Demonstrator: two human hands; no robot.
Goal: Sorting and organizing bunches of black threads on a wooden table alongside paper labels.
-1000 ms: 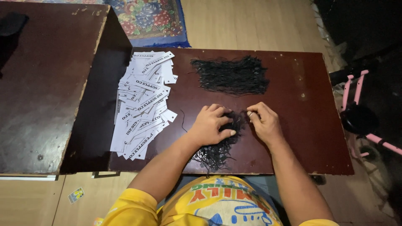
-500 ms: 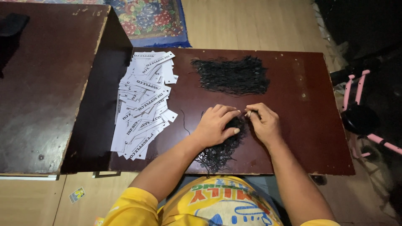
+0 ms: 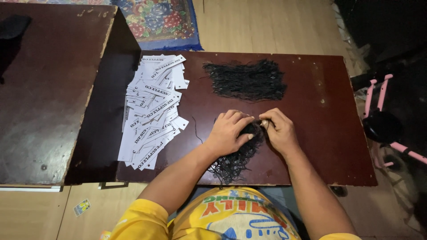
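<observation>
- Head view, looking down on a dark brown low table (image 3: 320, 133); person seated at 6 o'clock, yellow shirt (image 3: 231, 218) at the bottom edge
- Left hand (image 3: 227, 132) rests palm down on a bundle of black strings (image 3: 235, 158) near table centre; fingers curled and pressing on the bundle's top end, thumb tip against the strings
- Right hand (image 3: 279, 131) just at 3 o'clock of the left hand, nearly touching it; thumb and forefinger pinched shut on the top end of the same bundle; what exactly sits between the fingertips is too small to tell
- Bundle runs from the hands toward 6 o'clock; loose ends fan out and reach the table's near edge, a few hang over it; one stray thread lies just at 9 o'clock of the left hand
- Second pile of black strings (image 3: 247, 81) lies flat at 12 o'clock of the hands, well apart from them; spread wide, untouched
- Heap of white paper tags (image 3: 153, 111) with black print at 9 to 10 o'clock of the hands, along the table's left edge; overlapping, fanned, not touched
- Second, bigger dark table (image 3: 44, 89) at 9 o'clock, worn surface, corner overlapping the low table
- Patterned rug (image 3: 160, 20) at 12 o'clock on a wooden floor; pink-framed thing (image 3: 378, 89) at 3 o'clock, in the dark; small card (image 3: 82, 206) on the floor at 8 o'clock
</observation>
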